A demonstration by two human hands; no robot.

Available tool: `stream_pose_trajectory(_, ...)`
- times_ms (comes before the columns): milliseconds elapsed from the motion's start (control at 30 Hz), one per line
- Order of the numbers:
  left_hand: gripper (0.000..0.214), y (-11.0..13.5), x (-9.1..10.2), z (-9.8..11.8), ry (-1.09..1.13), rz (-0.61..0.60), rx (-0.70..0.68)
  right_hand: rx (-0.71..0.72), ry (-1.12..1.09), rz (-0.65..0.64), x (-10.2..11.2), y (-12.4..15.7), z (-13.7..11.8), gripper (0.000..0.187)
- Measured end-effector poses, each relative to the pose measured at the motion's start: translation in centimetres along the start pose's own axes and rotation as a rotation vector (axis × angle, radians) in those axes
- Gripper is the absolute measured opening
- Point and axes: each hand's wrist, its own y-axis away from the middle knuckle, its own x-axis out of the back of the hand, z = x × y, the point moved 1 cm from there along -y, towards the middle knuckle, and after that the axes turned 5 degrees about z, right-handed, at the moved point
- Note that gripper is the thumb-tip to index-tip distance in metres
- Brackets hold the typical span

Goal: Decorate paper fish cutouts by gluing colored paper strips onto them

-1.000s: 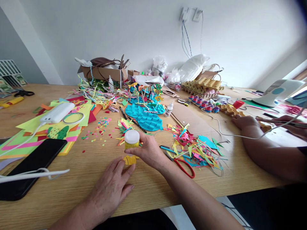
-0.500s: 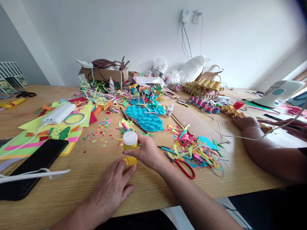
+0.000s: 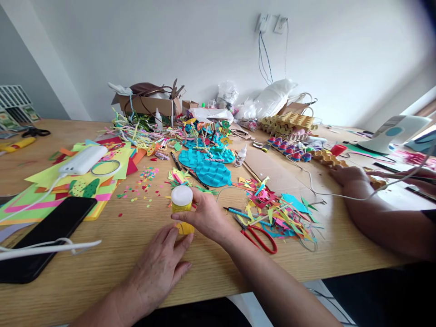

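Observation:
My right hand is wrapped around a small yellow jar with a white lid, held upright. Just below the jar, a piece of yellow paper lies on the wooden table. My left hand rests on the table with its fingers stretched out and thumb apart, the fingertips at the yellow paper's left edge. Whether the jar's base touches the paper is hidden by my fingers. To the right of my right hand lie red-handled scissors and a blue pen.
Coloured paper scraps spread to the right, with blue egg-carton-like shapes and a glue bottle beyond. On the left are a black phone, paper sheets and a white power bank. Another person's arm reaches in at right.
My right hand has shifted the jar slightly left and nearer to the yellow paper. My left hand stays in place.

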Motion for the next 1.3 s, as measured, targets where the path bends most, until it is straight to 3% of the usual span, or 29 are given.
stream_pose_trajectory(1300,0.053,0.0,0.1,0.1,-0.011,0.023,-0.035,0.044,-0.006,0.044,1.2,0.3,0.5,0.032)
